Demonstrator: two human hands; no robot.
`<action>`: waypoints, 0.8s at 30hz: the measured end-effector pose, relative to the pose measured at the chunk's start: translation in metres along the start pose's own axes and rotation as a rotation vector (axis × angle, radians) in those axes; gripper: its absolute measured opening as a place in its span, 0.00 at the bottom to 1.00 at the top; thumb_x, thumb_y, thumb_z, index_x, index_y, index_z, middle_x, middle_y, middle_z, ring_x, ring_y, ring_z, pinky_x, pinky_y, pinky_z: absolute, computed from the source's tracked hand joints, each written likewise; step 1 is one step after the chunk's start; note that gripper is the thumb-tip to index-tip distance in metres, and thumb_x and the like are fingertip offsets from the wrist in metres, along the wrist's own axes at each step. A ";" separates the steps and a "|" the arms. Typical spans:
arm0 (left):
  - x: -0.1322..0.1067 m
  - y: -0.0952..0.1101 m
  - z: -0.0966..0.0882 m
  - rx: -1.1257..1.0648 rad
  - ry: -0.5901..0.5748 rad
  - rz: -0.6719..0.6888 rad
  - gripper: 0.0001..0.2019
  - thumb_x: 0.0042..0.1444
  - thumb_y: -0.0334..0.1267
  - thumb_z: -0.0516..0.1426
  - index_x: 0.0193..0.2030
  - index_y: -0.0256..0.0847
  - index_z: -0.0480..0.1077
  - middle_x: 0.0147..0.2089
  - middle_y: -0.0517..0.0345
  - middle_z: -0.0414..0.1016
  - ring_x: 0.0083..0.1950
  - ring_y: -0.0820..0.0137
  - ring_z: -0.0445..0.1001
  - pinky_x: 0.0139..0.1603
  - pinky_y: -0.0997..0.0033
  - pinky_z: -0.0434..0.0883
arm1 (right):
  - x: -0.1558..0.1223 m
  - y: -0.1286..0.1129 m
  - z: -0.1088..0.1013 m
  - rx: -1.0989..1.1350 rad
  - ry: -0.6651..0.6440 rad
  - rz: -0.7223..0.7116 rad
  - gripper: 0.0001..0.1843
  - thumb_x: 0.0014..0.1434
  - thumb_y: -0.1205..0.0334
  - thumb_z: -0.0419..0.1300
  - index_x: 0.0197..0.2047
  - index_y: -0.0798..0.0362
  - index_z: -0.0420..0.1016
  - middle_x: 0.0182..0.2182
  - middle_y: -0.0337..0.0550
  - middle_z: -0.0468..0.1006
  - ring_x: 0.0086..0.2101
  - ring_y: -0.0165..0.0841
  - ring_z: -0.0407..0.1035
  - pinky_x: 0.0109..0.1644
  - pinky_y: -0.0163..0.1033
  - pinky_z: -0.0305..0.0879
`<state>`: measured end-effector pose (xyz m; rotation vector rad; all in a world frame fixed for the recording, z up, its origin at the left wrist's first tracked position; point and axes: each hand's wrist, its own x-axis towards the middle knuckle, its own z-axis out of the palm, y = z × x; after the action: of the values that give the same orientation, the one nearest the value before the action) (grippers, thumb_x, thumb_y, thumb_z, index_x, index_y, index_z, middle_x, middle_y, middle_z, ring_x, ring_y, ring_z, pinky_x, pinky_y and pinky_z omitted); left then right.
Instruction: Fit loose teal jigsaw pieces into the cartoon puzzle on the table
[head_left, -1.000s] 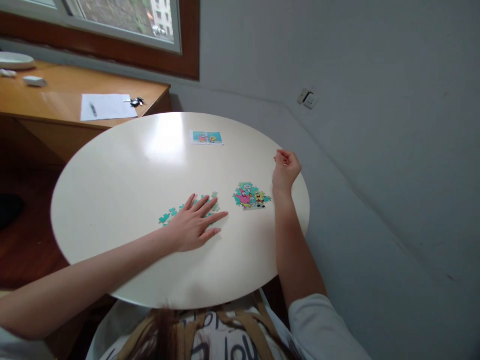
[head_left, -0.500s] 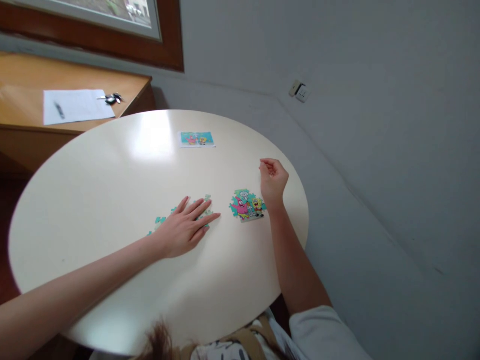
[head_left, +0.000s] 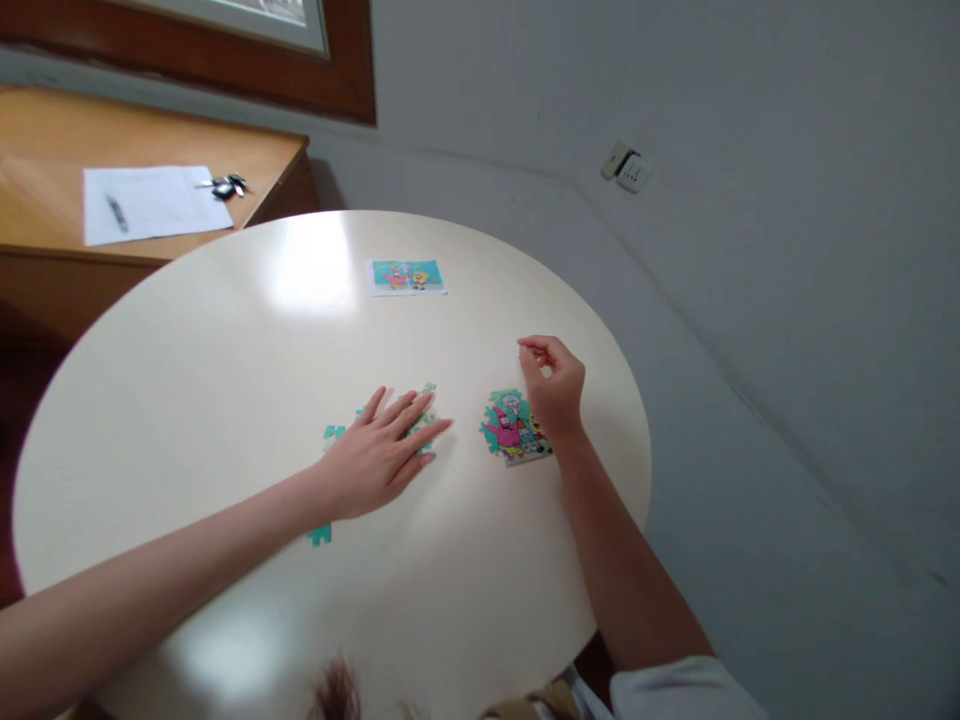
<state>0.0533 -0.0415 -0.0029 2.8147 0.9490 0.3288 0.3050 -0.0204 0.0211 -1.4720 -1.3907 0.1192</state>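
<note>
Lays the left hand (head_left: 375,460), flat and spread wide, over loose puzzle pieces (head_left: 334,432) left of middle on the white table (head_left: 202,400), hiding most of them, with teal bits in view around the fingers and at the near side of the wrist. Bends the right hand (head_left: 556,385), loosely curled and narrow, over the right part of the joined puzzle (head_left: 508,430); cannot tell if holding a piece or touching the puzzle. Leaves a gap between left fingertips and joined puzzle. Has a picture card (head_left: 407,277) flat at the far side of the table. Looks across to a wooden desk (head_left: 45,135) at far left, bearing paper (head_left: 157,205), with a pen (head_left: 117,213) on it and keys (head_left: 225,186) at its right edge. Faces a grey wall (head_left: 750,250) with a socket (head_left: 634,173), and a brown window frame (head_left: 225,70) at far left.
</note>
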 end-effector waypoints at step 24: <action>-0.052 -0.021 -0.003 0.071 0.034 -0.192 0.35 0.58 0.58 0.48 0.70 0.50 0.46 0.71 0.54 0.49 0.71 0.54 0.43 0.70 0.49 0.40 | -0.026 -0.041 -0.007 -0.266 -0.736 -0.408 0.29 0.62 0.51 0.52 0.66 0.41 0.54 0.61 0.47 0.62 0.61 0.41 0.57 0.61 0.52 0.56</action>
<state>0.0002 -0.0569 -0.0122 2.7583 1.2503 0.3247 0.2744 -0.0539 0.0391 -1.3756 -2.3549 0.2383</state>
